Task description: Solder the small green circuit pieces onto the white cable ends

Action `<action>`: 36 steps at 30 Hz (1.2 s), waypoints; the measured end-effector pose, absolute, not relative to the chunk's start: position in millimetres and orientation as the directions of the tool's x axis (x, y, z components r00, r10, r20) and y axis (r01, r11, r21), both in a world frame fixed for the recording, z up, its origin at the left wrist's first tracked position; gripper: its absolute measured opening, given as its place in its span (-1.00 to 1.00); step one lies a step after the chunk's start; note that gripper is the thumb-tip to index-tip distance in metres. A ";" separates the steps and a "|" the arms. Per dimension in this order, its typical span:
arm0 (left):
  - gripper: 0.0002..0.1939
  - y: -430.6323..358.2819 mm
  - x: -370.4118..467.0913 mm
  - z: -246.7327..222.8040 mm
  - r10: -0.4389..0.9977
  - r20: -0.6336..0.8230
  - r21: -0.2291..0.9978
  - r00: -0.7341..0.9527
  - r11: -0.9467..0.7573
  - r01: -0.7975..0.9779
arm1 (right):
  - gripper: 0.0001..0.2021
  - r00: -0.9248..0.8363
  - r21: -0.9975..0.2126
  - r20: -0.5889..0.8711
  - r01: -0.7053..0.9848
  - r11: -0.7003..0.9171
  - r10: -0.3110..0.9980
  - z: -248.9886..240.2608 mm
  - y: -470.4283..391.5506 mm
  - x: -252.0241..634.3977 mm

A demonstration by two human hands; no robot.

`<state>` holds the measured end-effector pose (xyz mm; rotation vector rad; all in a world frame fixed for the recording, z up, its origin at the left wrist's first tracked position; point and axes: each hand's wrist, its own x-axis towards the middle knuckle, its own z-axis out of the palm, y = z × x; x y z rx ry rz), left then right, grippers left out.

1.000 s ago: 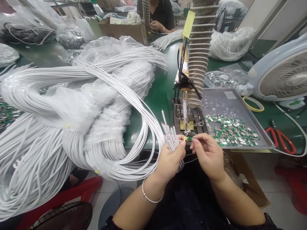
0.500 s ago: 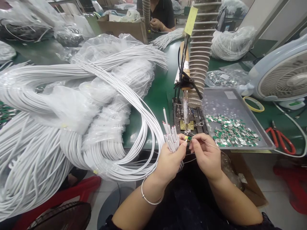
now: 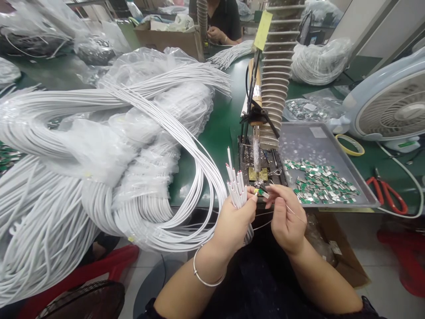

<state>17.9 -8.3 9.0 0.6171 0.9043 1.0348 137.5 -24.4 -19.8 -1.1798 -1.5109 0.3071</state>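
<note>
My left hand (image 3: 234,226) is closed round a bundle of white cables (image 3: 236,186), their stripped ends with reddish tips pointing up. Its thumb and forefinger also pinch a small green circuit board with a metal plug (image 3: 263,193), with something yellow at their fingertips. Just to the right, my right hand (image 3: 287,219) has its fingers bent together on a thin wire (image 3: 295,213), which looks like solder. It is apart from the board. Above the board, a soldering iron (image 3: 256,148) hangs tip down in a stand; the contact at its tip is too small to make out.
A grey tray (image 3: 299,133) holds many green boards with metal plugs. Red-handled cutters (image 3: 387,195), a yellow tape roll (image 3: 349,145) and a fan (image 3: 392,97) are at the right. Bagged white cables (image 3: 146,164) cover the left. A ribbed hose (image 3: 277,79) hangs overhead. Another person (image 3: 222,22) sits opposite.
My right hand has drawn back a little to the right, off the board, and the metal plug now shows. My left hand keeps its hold on the cables and board.
</note>
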 end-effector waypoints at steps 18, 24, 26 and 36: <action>-0.86 -0.9 21.6 19.1 0.914 -0.360 0.760 0.188 0.404 -0.509 | -0.73 0.019 -0.493 0.777 0.639 0.590 0.629 -16.8 -18.1 137.5; -0.85 0.1 22.1 22.9 0.915 -0.356 0.754 0.189 0.400 -0.520 | -0.71 0.012 -0.471 0.788 0.657 0.589 0.616 -14.0 -14.6 138.1; -0.85 0.4 22.3 24.1 0.917 -0.353 0.754 0.187 0.397 -0.524 | -0.71 0.012 -0.463 0.793 0.660 0.591 0.609 -12.9 -13.3 138.2; -0.87 2.2 21.7 28.9 0.922 -0.343 0.765 0.179 0.384 -0.518 | -0.76 0.003 -0.438 0.800 0.687 0.580 0.600 -6.8 -10.5 135.3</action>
